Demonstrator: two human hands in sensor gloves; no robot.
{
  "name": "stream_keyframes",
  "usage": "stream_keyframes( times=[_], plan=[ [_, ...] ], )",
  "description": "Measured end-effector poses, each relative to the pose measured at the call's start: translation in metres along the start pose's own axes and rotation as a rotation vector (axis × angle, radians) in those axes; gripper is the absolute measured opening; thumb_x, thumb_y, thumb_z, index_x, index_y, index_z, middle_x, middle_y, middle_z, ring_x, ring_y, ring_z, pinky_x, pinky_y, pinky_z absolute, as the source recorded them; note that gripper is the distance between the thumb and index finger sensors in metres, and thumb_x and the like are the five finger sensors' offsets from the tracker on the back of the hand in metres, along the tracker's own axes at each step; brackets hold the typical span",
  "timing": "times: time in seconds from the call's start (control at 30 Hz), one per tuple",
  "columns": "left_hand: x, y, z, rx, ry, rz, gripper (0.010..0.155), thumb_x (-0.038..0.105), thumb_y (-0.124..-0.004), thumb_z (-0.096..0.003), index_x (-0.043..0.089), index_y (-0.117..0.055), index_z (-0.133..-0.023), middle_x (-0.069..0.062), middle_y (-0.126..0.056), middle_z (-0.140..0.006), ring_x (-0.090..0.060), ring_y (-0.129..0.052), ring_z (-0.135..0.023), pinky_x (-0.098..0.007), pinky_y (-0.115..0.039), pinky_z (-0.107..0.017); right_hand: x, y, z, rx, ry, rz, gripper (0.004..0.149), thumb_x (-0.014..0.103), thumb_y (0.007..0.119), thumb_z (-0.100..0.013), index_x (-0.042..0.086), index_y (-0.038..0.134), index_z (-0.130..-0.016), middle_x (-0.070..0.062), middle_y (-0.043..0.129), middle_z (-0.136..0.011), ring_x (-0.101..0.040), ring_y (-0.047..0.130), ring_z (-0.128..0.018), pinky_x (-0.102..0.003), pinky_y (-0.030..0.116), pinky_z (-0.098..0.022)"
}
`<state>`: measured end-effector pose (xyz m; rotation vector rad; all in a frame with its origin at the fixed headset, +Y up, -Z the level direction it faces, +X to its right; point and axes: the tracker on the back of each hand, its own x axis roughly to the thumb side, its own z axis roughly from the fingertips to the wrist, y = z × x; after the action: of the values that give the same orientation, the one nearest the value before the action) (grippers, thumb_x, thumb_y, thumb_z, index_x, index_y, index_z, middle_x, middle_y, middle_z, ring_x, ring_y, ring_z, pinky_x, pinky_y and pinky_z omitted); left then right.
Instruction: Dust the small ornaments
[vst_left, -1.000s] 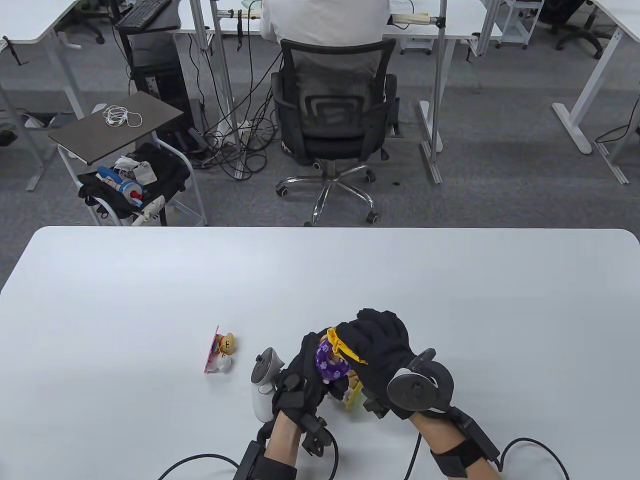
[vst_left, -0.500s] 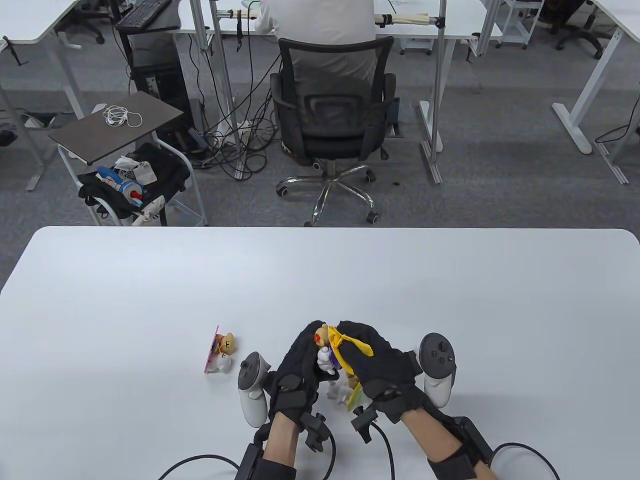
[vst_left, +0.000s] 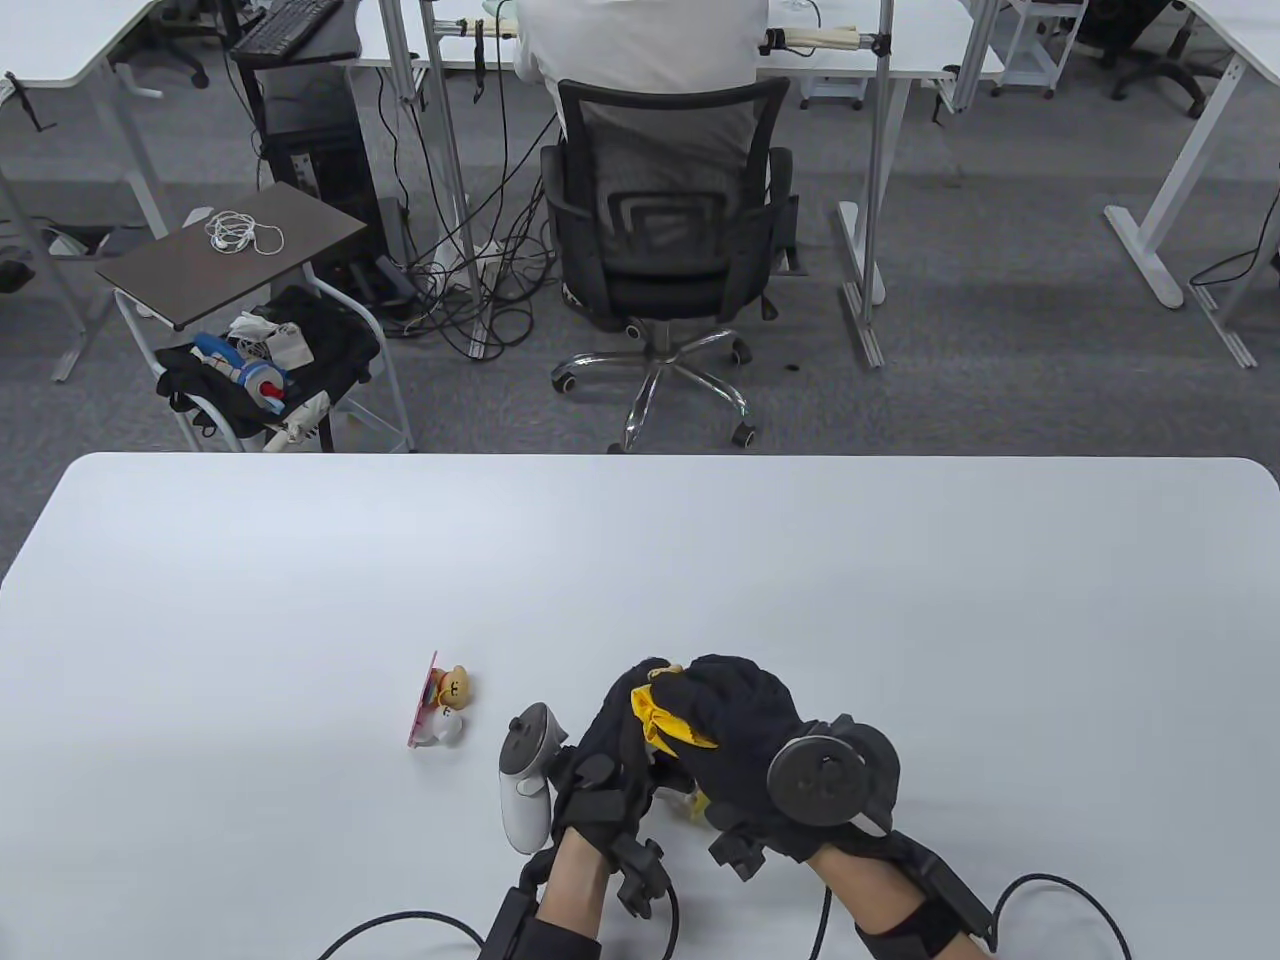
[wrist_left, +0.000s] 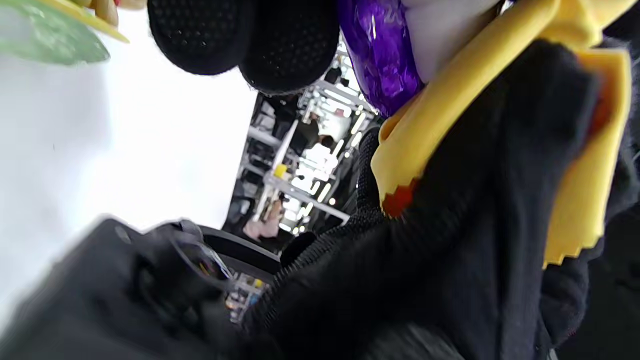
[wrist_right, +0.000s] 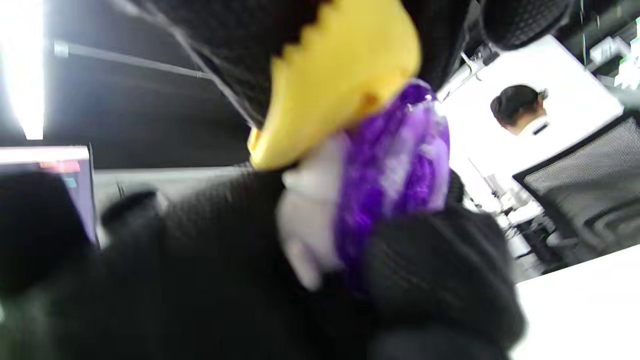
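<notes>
1. The left hand's gloved fingers (wrist_left: 240, 40) curled round a small glossy figurine with a purple ring and white body (wrist_right: 380, 190), gripping it; the right hand's fingers (vst_left: 740, 690) were closed on a yellow cloth with a pinked edge (vst_left: 665, 715), pressing it onto the figurine's top.
2. The white table (vst_left: 800, 560) lay beneath both hands; the figurine was held above its near edge, between the left hand (vst_left: 610, 740) and right hand (vst_left: 745, 730).
3. Likely risk: the cloth's rubbing could twist the slick figurine out of the left grip and drop it, since little of it was actually clasped.
4. The figurine's purple part looked shiny and hard; most of it was hidden.
5. A second small ornament, a brown bear on a pink backing card (vst_left: 440, 700), lay on the table just left of the left hand, untouched.
</notes>
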<state>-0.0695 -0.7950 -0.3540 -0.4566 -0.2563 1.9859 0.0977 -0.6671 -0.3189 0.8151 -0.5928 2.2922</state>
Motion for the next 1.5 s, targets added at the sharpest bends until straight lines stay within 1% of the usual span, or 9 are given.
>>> stream_keyframes(
  times=[0.23, 0.43, 0.57, 0.7, 0.97, 1.1, 1.27, 1.4, 1.5],
  plan=[
    [0.004, -0.004, -0.002, -0.068, -0.075, 0.076, 0.056, 0.071, -0.044, -0.0578, 0.046, -0.044, -0.108, 0.0, -0.077, -0.084, -0.01, -0.093, -0.051, -0.032, -0.084, -0.042, -0.028, -0.021, -0.004, -0.093, 0.125, -0.05, 0.046, 0.031, 0.086, -0.049, 0.019, 0.078, -0.093, -0.012, 0.079, -0.085, -0.039, 0.077, -0.084, -0.063, 0.062, -0.064],
    [0.006, 0.0, 0.001, -0.058, -0.106, 0.141, 0.056, 0.069, -0.041, -0.0573, 0.045, -0.04, -0.108, 0.001, -0.074, -0.085, -0.01, -0.092, -0.054, -0.033, -0.083, -0.044, -0.01, -0.011, -0.002, -0.006, 0.011, -0.117, 0.048, 0.035, 0.087, -0.048, 0.023, 0.079, -0.094, -0.008, 0.08, -0.087, -0.036, 0.078, -0.087, -0.063, 0.062, -0.066],
    [0.012, 0.005, 0.004, -0.006, -0.099, 0.028, 0.055, 0.068, -0.043, -0.0585, 0.043, -0.04, -0.108, 0.001, -0.074, -0.082, -0.01, -0.092, -0.054, -0.034, -0.083, -0.045, -0.022, -0.011, -0.003, -0.025, 0.081, -0.108, 0.047, 0.033, 0.086, -0.048, 0.019, 0.081, -0.093, -0.011, 0.083, -0.084, -0.037, 0.081, -0.083, -0.064, 0.063, -0.065],
    [0.019, 0.007, 0.005, 0.034, -0.119, -0.101, 0.056, 0.064, -0.045, -0.0606, 0.039, -0.034, -0.11, -0.001, -0.066, -0.092, -0.017, -0.084, -0.072, -0.041, -0.075, -0.059, -0.041, -0.008, 0.0, -0.022, 0.163, -0.141, 0.047, 0.033, 0.086, -0.048, 0.018, 0.081, -0.092, -0.011, 0.085, -0.083, -0.038, 0.083, -0.081, -0.063, 0.065, -0.063],
    [0.02, 0.0, 0.003, 0.011, -0.112, -0.165, 0.055, 0.05, -0.043, -0.0623, 0.035, -0.022, -0.11, -0.002, -0.05, -0.107, -0.027, -0.059, -0.098, -0.049, -0.055, -0.075, -0.016, -0.002, 0.001, -0.023, 0.046, -0.144, 0.047, 0.032, 0.087, -0.048, 0.021, 0.08, -0.094, -0.01, 0.081, -0.087, -0.038, 0.077, -0.086, -0.064, 0.06, -0.066],
    [0.022, 0.0, 0.005, 0.015, -0.125, -0.15, 0.055, 0.047, -0.052, -0.0632, 0.033, -0.027, -0.11, -0.004, -0.057, -0.105, -0.029, -0.06, -0.098, -0.049, -0.056, -0.075, -0.025, -0.001, 0.003, -0.029, 0.06, -0.053, 0.048, 0.035, 0.086, -0.049, 0.027, 0.077, -0.096, -0.009, 0.071, -0.094, -0.039, 0.065, -0.094, -0.066, 0.052, -0.07],
    [0.025, 0.0, 0.006, 0.039, -0.126, -0.202, 0.054, 0.043, -0.059, -0.0629, 0.026, -0.037, -0.11, -0.009, -0.069, -0.099, -0.03, -0.072, -0.091, -0.05, -0.064, -0.072, -0.053, -0.014, -0.001, -0.051, 0.198, -0.15, 0.046, 0.035, 0.085, -0.049, 0.023, 0.082, -0.093, -0.009, 0.084, -0.082, -0.036, 0.08, -0.083, -0.066, 0.059, -0.066],
    [0.027, -0.001, 0.003, 0.007, -0.154, -0.23, 0.055, 0.041, -0.057, -0.0628, 0.03, -0.033, -0.11, -0.007, -0.062, -0.104, -0.031, -0.063, -0.096, -0.051, -0.057, -0.075, -0.065, -0.02, 0.001, -0.07, 0.276, -0.096, 0.046, 0.033, 0.086, -0.049, 0.02, 0.082, -0.093, -0.011, 0.084, -0.082, -0.038, 0.08, -0.082, -0.066, 0.059, -0.066],
    [0.028, -0.003, 0.001, 0.018, -0.139, -0.349, 0.055, 0.038, -0.055, -0.0623, 0.034, -0.028, -0.111, -0.005, -0.051, -0.109, -0.032, -0.05, -0.101, -0.053, -0.048, -0.077, -0.046, -0.017, 0.001, -0.053, 0.161, -0.101, 0.046, 0.034, 0.087, -0.048, 0.022, 0.083, -0.093, -0.01, 0.084, -0.083, -0.038, 0.08, -0.083, -0.066, 0.059, -0.066]
  ],
)
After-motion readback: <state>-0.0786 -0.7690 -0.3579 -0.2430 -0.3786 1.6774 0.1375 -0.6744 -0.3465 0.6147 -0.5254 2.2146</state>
